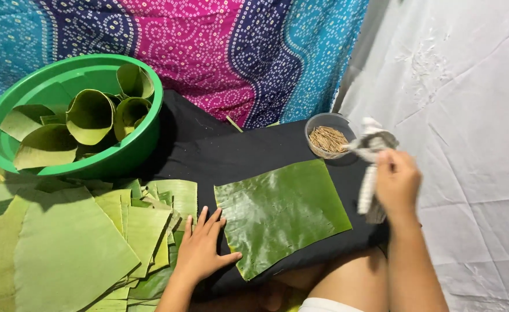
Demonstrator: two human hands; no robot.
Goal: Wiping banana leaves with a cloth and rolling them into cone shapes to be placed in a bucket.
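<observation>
A glossy green rectangle of banana leaf (280, 215) lies flat on a black cloth (248, 153) over my lap. My left hand (203, 248) rests palm down at the leaf's left edge, fingers spread, thumb touching its lower corner. My right hand (398, 182) is raised to the right of the leaf and grips a crumpled grey-white rag (371, 151) that hangs down below the fist.
A small clear bowl of thin brown sticks (328, 138) stands behind the leaf. A green basin (69, 112) at the left holds several rolled leaf cones. Stacked cut leaf pieces (81, 242) lie lower left. Patterned cloth hangs behind, white sheet at right.
</observation>
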